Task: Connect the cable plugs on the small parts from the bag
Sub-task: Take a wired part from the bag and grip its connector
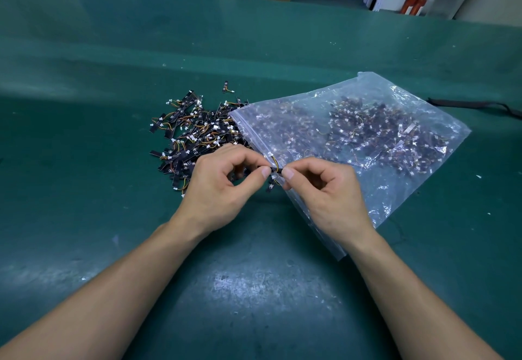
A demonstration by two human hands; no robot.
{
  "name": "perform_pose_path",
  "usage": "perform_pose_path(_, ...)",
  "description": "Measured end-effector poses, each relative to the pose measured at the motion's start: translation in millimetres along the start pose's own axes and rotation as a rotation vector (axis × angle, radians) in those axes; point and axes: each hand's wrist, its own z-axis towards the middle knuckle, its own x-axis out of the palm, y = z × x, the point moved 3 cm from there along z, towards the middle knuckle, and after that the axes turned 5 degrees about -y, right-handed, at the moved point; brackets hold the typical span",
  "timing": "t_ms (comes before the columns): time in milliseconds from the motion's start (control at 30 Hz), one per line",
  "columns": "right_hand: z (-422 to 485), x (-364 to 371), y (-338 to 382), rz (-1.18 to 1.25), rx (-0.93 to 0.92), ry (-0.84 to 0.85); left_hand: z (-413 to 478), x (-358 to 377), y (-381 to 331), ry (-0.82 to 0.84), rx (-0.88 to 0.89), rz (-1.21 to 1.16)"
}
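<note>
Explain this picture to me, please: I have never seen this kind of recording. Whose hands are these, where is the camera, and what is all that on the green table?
There is no machine here. A person works with bare hands, filmed by one wide camera worn on the head and looking down. The left hand and the right hand together pinch a small black part with thin coloured wires, between thumb and forefinger. Behind the left hand, a loose pile of the same parts lies on the green table. To the right lies a clear zip bag with many more inside.
</note>
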Motion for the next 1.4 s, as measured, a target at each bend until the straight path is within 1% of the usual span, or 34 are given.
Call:
perform_pose_path(167,0.0,-0.3,0.5,-0.064,-0.034,-0.003,-0.7,0.0,2.6,0.039,-0.021,0.001)
perform_pose_path(433,-1.6,-0.2,1.1,-0.026,-0.015,-0.013,0.5,-0.3,2.8,0.014,0.0,0.032)
perform_pose_path(700,-0.8,-0.3,2.1,-0.071,-0.056,-0.009,-0.8,-0.8,2.9,0.051,0.0,0.016)
perform_pose_path(867,-1.4,-2.1,-0.1,-0.046,-0.027,0.002,0.8,-0.2,5.3,0.052,-0.001,0.055)
perform_pose_path(933,-0.2,-4.9,-2.4,-0.099,-0.025,-0.01,1.7,-1.7,5.2,0.028,-0.002,0.06)
perform_pose_path(1033,2.6,-10.0,-4.0,-0.287,-0.07,-0.029,3.0,-4.1,7.5,-0.004,-0.068,0.02)
perform_pose_path(1133,5.1,-13.9,-8.5,-0.453,-0.074,0.013,2.9,-4.1,9.1,0.033,-0.072,0.046)
perform_pose_path(1267,8.3,-21.1,-15.0,-0.477,-0.001,-0.015,1.3,-2.5,7.8,0.093,0.008,0.146)
perform_pose_path(1400,11.5,-31.4,-11.9,-0.388,0.011,-0.139,-0.1,-1.7,9.7,0.122,0.031,0.201)
